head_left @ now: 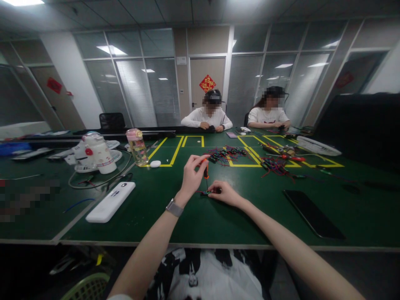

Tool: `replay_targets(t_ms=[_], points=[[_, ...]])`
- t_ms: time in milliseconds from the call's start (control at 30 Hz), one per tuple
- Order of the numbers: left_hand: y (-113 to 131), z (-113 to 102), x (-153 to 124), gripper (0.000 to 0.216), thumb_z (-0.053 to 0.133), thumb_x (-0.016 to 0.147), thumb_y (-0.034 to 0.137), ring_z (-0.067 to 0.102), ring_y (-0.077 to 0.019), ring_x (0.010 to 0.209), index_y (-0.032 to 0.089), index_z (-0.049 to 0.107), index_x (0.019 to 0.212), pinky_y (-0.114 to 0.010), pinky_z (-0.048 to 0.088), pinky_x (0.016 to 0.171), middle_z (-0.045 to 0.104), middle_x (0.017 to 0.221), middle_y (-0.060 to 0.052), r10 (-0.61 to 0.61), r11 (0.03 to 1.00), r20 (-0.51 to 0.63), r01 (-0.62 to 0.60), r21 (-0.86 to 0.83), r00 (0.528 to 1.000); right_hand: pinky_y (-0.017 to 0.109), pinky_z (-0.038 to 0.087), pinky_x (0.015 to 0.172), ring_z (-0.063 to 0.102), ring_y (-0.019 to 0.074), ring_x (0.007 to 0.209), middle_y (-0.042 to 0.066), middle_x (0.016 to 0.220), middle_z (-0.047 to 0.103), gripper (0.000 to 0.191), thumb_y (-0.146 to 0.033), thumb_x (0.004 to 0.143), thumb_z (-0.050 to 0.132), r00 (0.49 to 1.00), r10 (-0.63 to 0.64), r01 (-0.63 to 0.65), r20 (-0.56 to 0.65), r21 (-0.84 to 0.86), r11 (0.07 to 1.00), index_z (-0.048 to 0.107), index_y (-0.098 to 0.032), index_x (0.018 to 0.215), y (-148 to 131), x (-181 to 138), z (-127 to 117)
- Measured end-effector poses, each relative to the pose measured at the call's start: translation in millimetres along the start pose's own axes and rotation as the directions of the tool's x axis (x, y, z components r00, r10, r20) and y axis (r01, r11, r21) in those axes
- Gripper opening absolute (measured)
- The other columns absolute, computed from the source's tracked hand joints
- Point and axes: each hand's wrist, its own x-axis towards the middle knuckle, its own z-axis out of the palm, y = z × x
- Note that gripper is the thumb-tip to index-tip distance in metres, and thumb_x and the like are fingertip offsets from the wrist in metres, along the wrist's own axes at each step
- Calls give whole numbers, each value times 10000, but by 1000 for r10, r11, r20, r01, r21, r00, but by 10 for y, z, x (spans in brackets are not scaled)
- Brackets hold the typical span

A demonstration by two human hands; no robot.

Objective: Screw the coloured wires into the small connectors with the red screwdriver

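Observation:
My left hand [191,175] is raised a little above the green table [193,221], fingers pinched round a small orange-handled screwdriver [206,170] that points down. My right hand [225,193] rests on the table just right of it, fingers closed on a small dark part with red wires [206,193] under the tool's tip. A watch [174,207] is on my left wrist.
A white power bank [111,201] lies at the left, a black phone [313,213] at the right. Piles of coloured wires [226,155] lie beyond my hands inside yellow tape lines. A pink-lidded bottle [136,146] and a white fan [93,153] stand left. Two people sit opposite.

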Motion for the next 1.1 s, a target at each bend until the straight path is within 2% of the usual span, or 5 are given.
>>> replay_targets(t_ms=[167,367,567,733,1100], points=[[-10,23,9,290,498,912,275,623,-143,840,219,622,1168,-273,508,772,624,975,-48,-48,980,149,75,-185,988,251,443,620,558,130,649,19,737,611,124,-198,715,701,1000,4,-4,12,11,1000,711,-151,830,2,-2,-6],[-5,24,-27,178,625,839,305,571,-155,835,210,673,981,-278,493,767,538,917,-37,38,986,-55,-29,164,998,246,431,606,545,127,646,17,734,595,146,-201,711,708,1000,15,-15,6,2,1000,717,-150,847,-3,-4,-4],[36,54,-45,349,389,956,194,604,-140,938,230,506,1282,-263,500,815,575,1111,-66,85,996,150,-90,27,985,245,436,610,547,126,646,18,735,606,135,-196,714,700,1000,6,-6,10,4,1000,710,-149,841,0,-1,-1],[48,57,-26,174,629,842,218,548,-122,757,218,665,1011,-233,479,699,520,850,-11,128,972,68,-139,191,989,261,445,609,545,134,642,20,734,621,153,-239,715,703,1000,-10,10,15,17,1000,707,-157,844,-27,-11,-16],[73,1,-28,348,378,964,225,568,-200,935,187,535,1272,-336,469,837,614,983,-89,258,785,241,-349,512,936,319,509,737,590,161,732,16,798,619,317,-240,637,756,905,30,155,-424,397,905,577,-178,891,-550,225,-159]])
